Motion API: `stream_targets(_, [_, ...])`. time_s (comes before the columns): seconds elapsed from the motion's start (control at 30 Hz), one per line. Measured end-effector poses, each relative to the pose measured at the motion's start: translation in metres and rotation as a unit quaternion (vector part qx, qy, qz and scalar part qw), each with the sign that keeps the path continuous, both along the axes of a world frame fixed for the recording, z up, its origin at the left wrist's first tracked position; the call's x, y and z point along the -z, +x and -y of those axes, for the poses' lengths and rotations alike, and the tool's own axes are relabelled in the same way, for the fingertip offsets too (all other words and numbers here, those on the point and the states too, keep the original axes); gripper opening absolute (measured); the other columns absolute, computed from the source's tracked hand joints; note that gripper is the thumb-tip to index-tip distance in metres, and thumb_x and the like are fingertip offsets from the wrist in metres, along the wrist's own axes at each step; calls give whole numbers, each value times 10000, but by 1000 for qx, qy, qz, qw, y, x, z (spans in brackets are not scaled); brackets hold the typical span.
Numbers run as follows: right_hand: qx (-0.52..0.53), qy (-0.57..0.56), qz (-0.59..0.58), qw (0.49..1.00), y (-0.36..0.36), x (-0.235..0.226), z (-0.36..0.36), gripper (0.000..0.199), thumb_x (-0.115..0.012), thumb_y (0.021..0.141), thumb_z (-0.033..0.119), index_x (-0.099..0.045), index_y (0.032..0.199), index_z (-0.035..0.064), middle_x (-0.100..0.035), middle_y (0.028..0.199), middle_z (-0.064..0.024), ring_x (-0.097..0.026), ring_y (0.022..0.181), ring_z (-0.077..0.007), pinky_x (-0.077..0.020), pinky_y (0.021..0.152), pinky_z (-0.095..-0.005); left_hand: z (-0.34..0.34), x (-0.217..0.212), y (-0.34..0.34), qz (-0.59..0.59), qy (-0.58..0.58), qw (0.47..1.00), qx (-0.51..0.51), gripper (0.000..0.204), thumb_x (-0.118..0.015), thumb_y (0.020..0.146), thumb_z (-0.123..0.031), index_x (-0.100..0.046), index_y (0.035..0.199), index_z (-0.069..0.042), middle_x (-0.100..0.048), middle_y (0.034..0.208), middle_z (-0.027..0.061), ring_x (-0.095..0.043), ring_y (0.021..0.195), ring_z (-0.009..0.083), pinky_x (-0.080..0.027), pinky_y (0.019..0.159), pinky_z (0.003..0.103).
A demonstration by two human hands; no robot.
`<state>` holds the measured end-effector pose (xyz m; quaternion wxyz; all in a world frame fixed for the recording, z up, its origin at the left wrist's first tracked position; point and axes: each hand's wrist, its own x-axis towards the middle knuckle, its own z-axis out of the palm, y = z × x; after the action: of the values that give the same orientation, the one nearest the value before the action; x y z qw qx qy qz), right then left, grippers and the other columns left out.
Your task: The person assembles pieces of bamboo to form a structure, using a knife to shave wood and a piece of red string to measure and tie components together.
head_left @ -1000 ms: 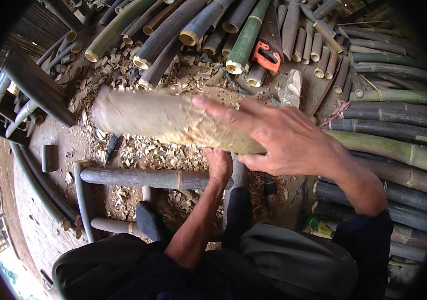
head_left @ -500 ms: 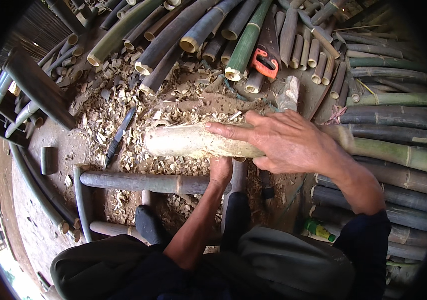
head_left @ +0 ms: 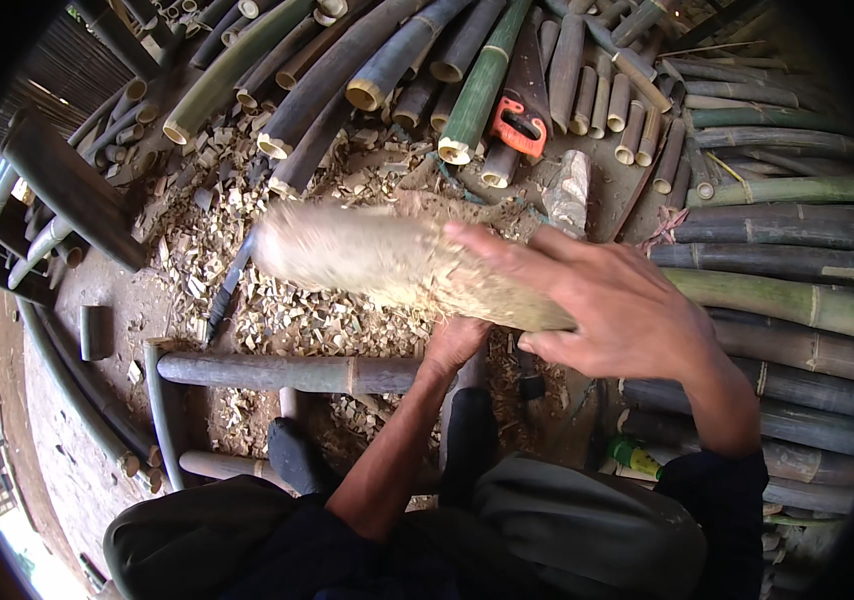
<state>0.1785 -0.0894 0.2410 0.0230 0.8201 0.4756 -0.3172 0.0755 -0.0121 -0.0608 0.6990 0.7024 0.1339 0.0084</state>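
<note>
My right hand (head_left: 617,310) grips a pale, stripped piece of bamboo (head_left: 367,255) near its right end. The piece points left over the ground and its free end is blurred with motion. My left hand (head_left: 452,340) reaches up just under the piece. Its fingers are hidden behind the bamboo, so its grip does not show. A dark-bladed knife (head_left: 229,290) lies on the wood chips (head_left: 297,325) below the left end of the piece, apart from both hands.
Cut bamboo poles (head_left: 387,70) fan across the top, and long poles (head_left: 777,300) are stacked at the right. A saw with an orange handle (head_left: 522,125) lies among them. A grey pole (head_left: 287,372) lies crosswise before my feet (head_left: 292,455). A green bottle (head_left: 637,458) sits low right.
The bamboo piece has swung: its left end drew in from the far left, then lifted slightly and blurred. My right hand shifted with it. My left hand stayed in place.
</note>
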Motion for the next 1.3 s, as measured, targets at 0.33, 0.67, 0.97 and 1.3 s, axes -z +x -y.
stream_targets(0.33, [83,19,26,996,6,30,43,1052,-766,802,153,-174,1643,373,-622,1186,-198,-682,913,-385,-577,869,-478,12,-32,45,-76,-160,971,-160,469,-582,992,-240,-528,1361,43,-649,1236,208,-657,1066,270,-575,900,404])
stream_targets(0.67, [80,161,0,984,6,21,24,1072,-805,750,97,-238,1643,276,-631,1263,-178,-692,1030,-393,-581,947,-477,-25,-28,44,107,-463,817,-326,142,-641,879,-1,-665,1017,-20,-677,865,41,-618,722,130,-502,657,284])
stream_targets(0.97, [0,43,80,996,-1,55,19,1075,-799,780,139,-201,1644,365,-574,1100,-161,-668,792,-307,-623,711,-456,-5,-36,27,49,-312,921,-226,481,-643,995,-322,-564,1322,22,-674,1173,138,-655,933,185,-545,769,321])
stream_targets(1.3, [33,63,58,996,-8,52,36,998,-707,835,116,-190,1642,396,-567,1080,-194,-652,665,-269,-621,606,-422,20,-26,21,27,-189,972,-139,571,-624,1016,-342,-469,1446,0,-592,1348,157,-593,1208,245,-505,990,354])
